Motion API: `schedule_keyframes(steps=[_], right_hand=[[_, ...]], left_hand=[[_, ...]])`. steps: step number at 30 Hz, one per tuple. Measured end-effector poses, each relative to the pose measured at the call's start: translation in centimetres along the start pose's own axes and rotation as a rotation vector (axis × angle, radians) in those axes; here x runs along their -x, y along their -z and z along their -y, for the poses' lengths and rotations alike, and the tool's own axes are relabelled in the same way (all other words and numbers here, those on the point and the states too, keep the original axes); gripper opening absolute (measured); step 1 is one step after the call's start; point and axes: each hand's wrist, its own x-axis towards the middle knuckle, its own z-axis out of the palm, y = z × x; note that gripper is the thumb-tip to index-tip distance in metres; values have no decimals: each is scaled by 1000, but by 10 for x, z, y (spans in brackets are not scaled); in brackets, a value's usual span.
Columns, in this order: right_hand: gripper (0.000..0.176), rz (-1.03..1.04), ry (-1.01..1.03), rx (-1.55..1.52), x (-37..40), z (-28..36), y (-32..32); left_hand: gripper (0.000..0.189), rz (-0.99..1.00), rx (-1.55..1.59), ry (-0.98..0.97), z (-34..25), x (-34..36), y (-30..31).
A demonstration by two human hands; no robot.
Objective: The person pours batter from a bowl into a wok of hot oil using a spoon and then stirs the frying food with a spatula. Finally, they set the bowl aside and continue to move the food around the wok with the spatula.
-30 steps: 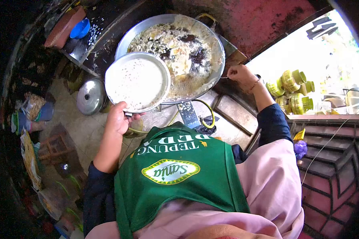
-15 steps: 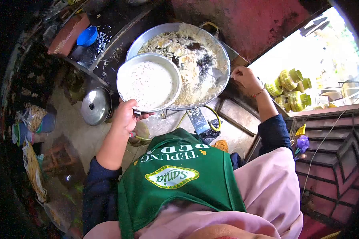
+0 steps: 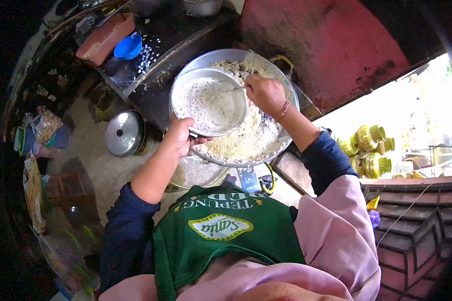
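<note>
In my left hand is a round metal pan of white batter with small reddish-brown bits, gripped at its near side. The pan is above the left part of a wide metal wok. My right hand is closed around the handle of a spoon, whose bowl dips into the batter and is partly hidden. Bubbling oil and pale frying batter show in the wok, to the right of and below the pan.
A dark counter at upper left bears a blue bowl, a reddish-brown tray and scattered white pieces. A lidded pot stands left of my left arm. Green gas cylinders are at right, beyond an opening.
My right hand has moved left from the wok's right rim to the pan, bringing the spoon into the batter. The pan stays in my left hand; the whole view has shifted slightly.
</note>
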Motion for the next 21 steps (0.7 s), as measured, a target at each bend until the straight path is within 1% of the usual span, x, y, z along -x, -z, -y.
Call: schedule_keyframes(steps=[1,2,5,6,9,10,13,14,17,18,21], right_hand=[[14,-51,38,61,-11,-9,-11],[14,-35,105,40,-20,-18,-19],[16,108,-3,-188,-46,-28,-20],[17,196,-64,-312,-60,-38,-26],[19,232,-71,-411,-94,-65,-40],[21,241,-52,-498,-108,-76,-50],[22,355,-136,-619,-137,-100,-52],[23,314,-71,-564,-149,-116,-65],[25,357,-144,-345,-183,-147,-92],[26,381,-219,-293,-188,-154,-98],[26,474,-181,-89,-203,-184,-104]], left_hand=[[41,6,16,5,-4,-7,-1],[40,-14,-5,-46,-7,-10,-7],[40,-88,53,-55,-11,-30,-12],[40,-52,97,-62,-13,-38,-11],[41,-62,167,-100,-11,-67,-2],[41,-99,200,-110,-12,-72,-2],[42,-195,203,-142,-20,-82,1],[43,-193,224,-134,-23,-82,3],[44,-233,232,-247,-34,-70,5],[50,-207,285,-221,-36,-69,15],[50,-211,314,-226,-44,-47,33]])
